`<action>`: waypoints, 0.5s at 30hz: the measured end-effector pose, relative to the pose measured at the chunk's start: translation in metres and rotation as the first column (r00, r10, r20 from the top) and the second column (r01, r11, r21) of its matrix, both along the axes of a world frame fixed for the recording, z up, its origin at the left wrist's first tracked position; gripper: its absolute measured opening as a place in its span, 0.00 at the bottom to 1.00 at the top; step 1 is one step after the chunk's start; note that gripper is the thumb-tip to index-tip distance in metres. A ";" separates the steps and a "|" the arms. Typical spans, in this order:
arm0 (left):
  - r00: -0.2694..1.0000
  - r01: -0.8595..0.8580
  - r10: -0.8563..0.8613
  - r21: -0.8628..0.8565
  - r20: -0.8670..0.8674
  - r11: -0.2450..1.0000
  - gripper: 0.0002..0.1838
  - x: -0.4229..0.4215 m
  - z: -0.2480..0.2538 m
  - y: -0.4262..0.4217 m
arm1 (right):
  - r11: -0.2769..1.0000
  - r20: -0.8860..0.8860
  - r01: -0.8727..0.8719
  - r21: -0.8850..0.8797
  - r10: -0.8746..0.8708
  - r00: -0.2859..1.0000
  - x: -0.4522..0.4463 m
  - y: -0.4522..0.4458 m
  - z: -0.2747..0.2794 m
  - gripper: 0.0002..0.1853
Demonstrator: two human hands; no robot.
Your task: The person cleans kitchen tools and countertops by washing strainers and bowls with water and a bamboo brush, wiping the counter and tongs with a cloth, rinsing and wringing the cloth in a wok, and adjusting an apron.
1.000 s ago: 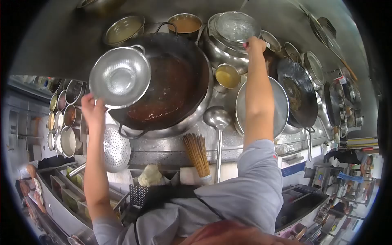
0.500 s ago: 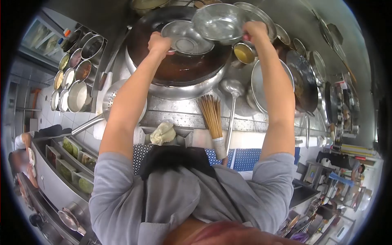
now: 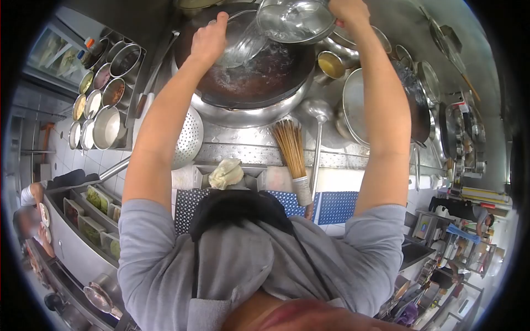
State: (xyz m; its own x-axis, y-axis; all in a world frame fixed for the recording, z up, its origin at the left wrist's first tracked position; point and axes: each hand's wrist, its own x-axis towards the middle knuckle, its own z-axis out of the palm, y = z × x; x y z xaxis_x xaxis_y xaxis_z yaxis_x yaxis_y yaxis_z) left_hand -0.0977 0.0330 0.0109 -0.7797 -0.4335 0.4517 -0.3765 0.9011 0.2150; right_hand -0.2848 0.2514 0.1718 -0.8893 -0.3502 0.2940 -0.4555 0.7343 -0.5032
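My left hand [image 3: 210, 39] is closed on the rim of a metal strainer [image 3: 239, 44], which is tilted over the big black wok [image 3: 243, 102]. My right hand [image 3: 350, 12] grips the edge of a metal bowl [image 3: 295, 21] at the top. Water streams from the bowl's left side through the strainer and into the wok, where the dark red-brown bottom shows under splashing liquid. Parts of the strainer are hidden behind the falling water and my left hand.
A small pot of yellow liquid [image 3: 330, 65], a ladle [image 3: 318, 110], a bamboo brush [image 3: 289, 140] and a perforated skimmer [image 3: 189, 138] lie around the wok. Seasoning pots [image 3: 106, 127] stand at left. Another person [image 3: 34, 220] is at far left, others at right.
Both hands came together over the wok, the left moving right with the strainer. The bowl has tipped, and water now pours from it. The camera view has shifted too.
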 end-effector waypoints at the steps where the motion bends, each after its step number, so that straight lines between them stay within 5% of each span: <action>1: 0.999 0.031 -0.032 -0.058 -0.006 0.998 0.20 0.002 -0.003 -0.004 | 1.000 0.029 0.019 0.003 -0.019 0.999 -0.001 0.002 0.009 0.11; 5: 0.988 0.153 -0.151 -0.215 0.028 0.965 0.22 0.010 -0.015 -0.001 | 1.000 0.057 0.029 -0.011 -0.029 0.998 0.003 0.003 0.031 0.10; 10: 0.986 0.164 -0.155 -0.251 0.057 0.954 0.30 -0.007 -0.019 0.018 | 0.994 -0.360 -0.079 0.080 0.103 0.927 -0.008 -0.024 0.007 0.11; 13: 0.978 0.163 -0.110 -0.326 0.177 0.931 0.35 -0.028 -0.036 0.023 | 0.983 -0.484 -0.144 0.117 0.183 0.855 0.010 -0.039 -0.004 0.09; 15: 0.978 0.130 -0.086 -0.231 0.192 0.964 0.33 -0.030 -0.038 0.029 | 0.962 -0.527 -0.173 0.210 0.261 0.809 0.022 -0.044 -0.009 0.08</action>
